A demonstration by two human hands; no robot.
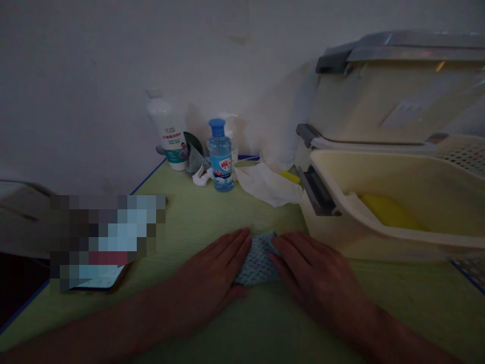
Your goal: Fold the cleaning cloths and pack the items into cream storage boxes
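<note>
A small folded blue-grey cloth (258, 260) with a knitted-looking texture lies on the green tabletop between my two hands. My left hand (215, 273) holds its left edge, the fingers stretched together over it and the thumb at the near corner. From the other side, my right hand (314, 273) grips the right edge, with the fingertips bent onto the cloth. Both palms face down, close to the table, and the cloth's outer edges are hidden under the fingers.
A blue bottle (223, 164), a white bottle (170, 134) and a crumpled white tissue (269, 184) stand or lie near the wall. At right, a cream bin (341, 242) holds something yellow, with another lidded bin (371, 101) behind. A phone-like device (98, 280), partly pixelated, lies left.
</note>
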